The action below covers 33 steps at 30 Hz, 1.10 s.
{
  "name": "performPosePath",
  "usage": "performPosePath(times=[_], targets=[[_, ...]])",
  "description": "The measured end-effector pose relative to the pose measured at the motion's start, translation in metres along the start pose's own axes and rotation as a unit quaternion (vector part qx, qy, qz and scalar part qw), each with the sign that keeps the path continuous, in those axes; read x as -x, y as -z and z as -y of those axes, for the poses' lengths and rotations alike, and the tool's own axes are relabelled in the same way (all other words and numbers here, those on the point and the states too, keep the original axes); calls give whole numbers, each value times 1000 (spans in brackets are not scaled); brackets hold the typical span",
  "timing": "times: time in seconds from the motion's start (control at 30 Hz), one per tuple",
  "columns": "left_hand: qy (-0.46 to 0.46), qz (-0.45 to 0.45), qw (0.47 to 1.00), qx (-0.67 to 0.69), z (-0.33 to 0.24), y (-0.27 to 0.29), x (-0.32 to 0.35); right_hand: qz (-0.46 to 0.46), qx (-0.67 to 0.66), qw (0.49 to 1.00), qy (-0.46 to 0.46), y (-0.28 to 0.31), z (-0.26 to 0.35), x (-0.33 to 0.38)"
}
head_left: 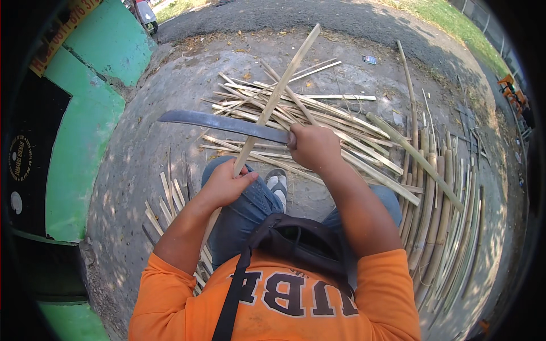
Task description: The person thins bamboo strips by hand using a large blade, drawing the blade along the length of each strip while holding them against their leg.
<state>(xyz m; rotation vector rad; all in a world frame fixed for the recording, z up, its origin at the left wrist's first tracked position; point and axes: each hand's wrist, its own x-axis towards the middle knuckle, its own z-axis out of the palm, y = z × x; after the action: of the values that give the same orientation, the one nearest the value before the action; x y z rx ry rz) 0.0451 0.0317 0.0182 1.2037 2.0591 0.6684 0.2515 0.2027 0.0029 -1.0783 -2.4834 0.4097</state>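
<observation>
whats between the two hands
In the head view, the dark knife blade crosses the bamboo strip between the left hand and right hand.

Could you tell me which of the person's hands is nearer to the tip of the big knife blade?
Left. The left hand grips a bamboo strip just below the blade; the right hand holds the handle end.

Knife handle hidden inside right hand (313, 146). Lower end of the bamboo strip (277, 96) concealed by left hand (226, 184). Blue object (370, 59) on the concrete ground's (142, 148) far edge: too small to identify. Scooter (143, 11) cut off at top.
</observation>
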Motion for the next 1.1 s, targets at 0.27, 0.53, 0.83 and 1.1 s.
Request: performPosePath(times=[0.27, 0.53, 0.83, 1.1], targets=[[-8, -10, 998, -66, -9, -8, 10, 26, -13, 994, -104, 8, -22, -13], [-18, -30, 998, -45, 5, -11, 8, 75, 24, 996, -31, 6, -1, -3], [-32, -19, 997, -61, 5, -7, 19, -35, -40, 986, -159, 19, -37, -11], [-42, -48, 994, -89, -15, 4, 26, -22, 9, 996, -90, 15, -32, -10]])
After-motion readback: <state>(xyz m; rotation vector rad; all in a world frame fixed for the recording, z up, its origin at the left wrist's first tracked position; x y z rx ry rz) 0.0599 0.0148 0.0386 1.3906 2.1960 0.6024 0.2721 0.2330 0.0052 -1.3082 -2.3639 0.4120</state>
